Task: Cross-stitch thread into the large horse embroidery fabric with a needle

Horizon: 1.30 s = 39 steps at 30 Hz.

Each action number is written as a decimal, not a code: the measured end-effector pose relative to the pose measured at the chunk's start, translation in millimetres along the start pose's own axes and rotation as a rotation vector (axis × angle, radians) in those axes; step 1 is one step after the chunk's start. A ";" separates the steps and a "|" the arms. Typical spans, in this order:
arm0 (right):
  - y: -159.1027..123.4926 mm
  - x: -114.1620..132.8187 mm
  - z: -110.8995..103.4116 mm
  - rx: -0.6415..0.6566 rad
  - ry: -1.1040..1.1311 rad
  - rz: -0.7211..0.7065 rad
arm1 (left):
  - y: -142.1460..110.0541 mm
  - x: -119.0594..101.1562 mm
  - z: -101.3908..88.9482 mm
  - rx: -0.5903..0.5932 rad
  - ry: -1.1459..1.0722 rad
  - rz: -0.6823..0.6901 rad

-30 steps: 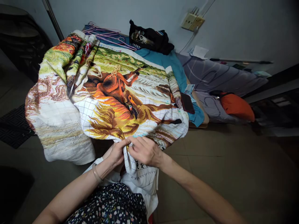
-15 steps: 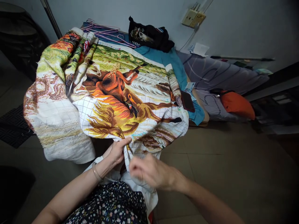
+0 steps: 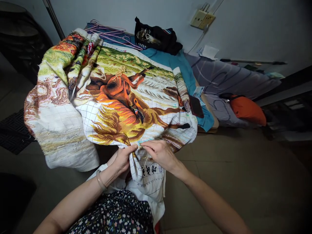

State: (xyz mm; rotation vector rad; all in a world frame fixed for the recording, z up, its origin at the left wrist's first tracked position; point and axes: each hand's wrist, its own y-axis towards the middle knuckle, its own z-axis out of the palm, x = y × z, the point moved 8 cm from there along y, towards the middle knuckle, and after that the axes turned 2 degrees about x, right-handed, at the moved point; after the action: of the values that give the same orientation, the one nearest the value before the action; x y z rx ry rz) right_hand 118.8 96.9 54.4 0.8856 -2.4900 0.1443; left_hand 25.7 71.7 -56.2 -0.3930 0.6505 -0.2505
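A large cross-stitch cloth [image 3: 114, 97] with orange horses lies spread over a low table and hangs down to my lap. My left hand [image 3: 123, 159] grips the near edge of the cloth, thumb on top, a bangle on the wrist. My right hand [image 3: 159, 152] is pinched at the cloth's edge beside the left thumb, on something too small to name, where a thin thread shows. Below my hands the white gridded part of the cloth [image 3: 148, 175] carries dark stitched characters.
A dark phone or wallet [image 3: 195, 106] lies on the teal cloth [image 3: 185, 71] at the table's right edge. Pink hangers [image 3: 109, 34] and a black garment [image 3: 156, 39] lie at the back. An orange bag [image 3: 247, 112] and grey bedding [image 3: 226, 81] sit to the right. Tiled floor lies around.
My right hand drew back toward me from the cloth's edge, then returned to it beside my left thumb. My left hand kept its grip in place.
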 end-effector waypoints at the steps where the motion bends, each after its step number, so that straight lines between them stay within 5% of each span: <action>1: 0.5 0.2 0.2 0.001 -0.006 -0.003 | -0.1 0.4 -0.2 -0.004 0.001 -0.006; 12: 6.6 14.0 4.8 0.253 -0.383 0.014 | -1.0 1.4 -1.9 -0.026 -0.017 -0.021; 17: 15.7 31.9 1.8 0.347 -0.627 -0.101 | 0.1 -0.1 -2.4 -0.019 -0.020 0.022; 31: 27.9 19.5 -1.7 0.105 -0.526 -0.407 | 0.9 -2.4 -1.3 -0.029 0.020 0.045; 39: 20.0 31.1 -0.3 0.105 -0.503 -0.469 | 0.6 -5.7 1.7 0.006 -0.010 0.082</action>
State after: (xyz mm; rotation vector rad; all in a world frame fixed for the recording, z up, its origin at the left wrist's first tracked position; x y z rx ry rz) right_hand 85.7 95.0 70.9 1.6958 -2.6390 -0.1246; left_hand 22.5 74.7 -52.1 -0.3605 0.6545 -0.1720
